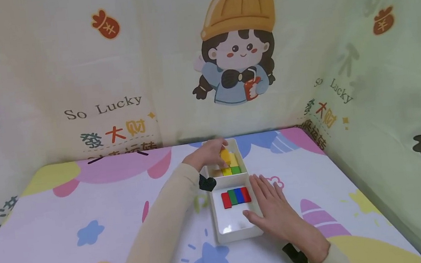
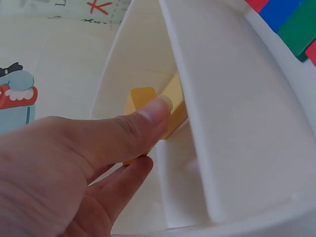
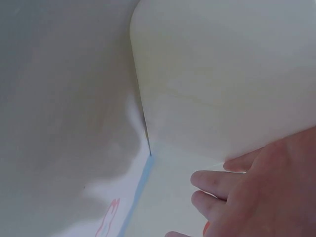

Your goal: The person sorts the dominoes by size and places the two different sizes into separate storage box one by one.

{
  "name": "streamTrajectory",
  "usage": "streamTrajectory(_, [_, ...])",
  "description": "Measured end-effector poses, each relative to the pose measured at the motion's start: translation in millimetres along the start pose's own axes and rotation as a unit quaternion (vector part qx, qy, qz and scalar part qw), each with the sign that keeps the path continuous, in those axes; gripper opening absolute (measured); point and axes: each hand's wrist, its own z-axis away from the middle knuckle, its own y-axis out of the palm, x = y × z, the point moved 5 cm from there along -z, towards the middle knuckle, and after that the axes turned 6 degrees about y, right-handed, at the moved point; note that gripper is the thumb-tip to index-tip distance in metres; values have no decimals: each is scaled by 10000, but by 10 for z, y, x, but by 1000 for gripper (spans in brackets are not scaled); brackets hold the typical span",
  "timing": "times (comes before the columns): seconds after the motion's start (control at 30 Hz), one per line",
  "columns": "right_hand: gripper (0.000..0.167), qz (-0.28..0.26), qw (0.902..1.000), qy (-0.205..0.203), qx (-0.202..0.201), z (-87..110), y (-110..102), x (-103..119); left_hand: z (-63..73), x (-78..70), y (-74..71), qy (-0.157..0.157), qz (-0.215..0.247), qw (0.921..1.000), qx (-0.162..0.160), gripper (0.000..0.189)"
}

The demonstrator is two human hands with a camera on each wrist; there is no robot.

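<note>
In the head view a white box (image 1: 238, 234) lies lengthwise, split by a crosswise wall into a far and a near compartment. My left hand (image 1: 209, 153) reaches into the far one and pinches a yellow block (image 2: 143, 94) between thumb and fingers. Another yellow block (image 2: 174, 94) lies beside the dividing wall in the left wrist view. Yellow blocks and a green block (image 1: 235, 170) are in that compartment. A red, green, blue and red row of blocks (image 1: 237, 196) lies in the near compartment. My right hand (image 1: 277, 209), fingers extended, rests along the box's right side.
The box stands on a table covered with a patterned cloth (image 1: 119, 206). A printed curtain (image 1: 175, 67) rises behind the table and on its right side. Dark straps (image 1: 296, 254) show near both wrists.
</note>
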Motion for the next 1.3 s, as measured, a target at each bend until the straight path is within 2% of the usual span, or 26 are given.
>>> streamTrajectory(0.23, [95, 9, 10000, -18, 72, -9, 23, 10, -40, 39, 28, -269, -224, 9993, 119, 68])
streamTrajectory(0.57, [95, -53, 9998, -11, 167, -8, 8, 38, -46, 28, 39, -377, -617, 9973, 106, 64])
streamTrajectory(0.77, [94, -83, 9999, -30, 112, -12, -1, 28, -66, 37, 85, -665, -440, 9966, 206, 64])
streamTrajectory(0.87, [94, -75, 9999, -24, 129, -12, -4, 26, -63, 24, 98, -708, -376, 9964, 278, 62])
streamTrajectory(1.07, [94, -40, 9997, 90, 228, -11, 4, 16, -18, 10, 88, -866, -43, 9956, 356, 50])
streamTrajectory(1.3, [95, -44, 9996, 124, 232, -2, 10, 3, -69, 1, 50, -823, -259, 9954, 423, 45])
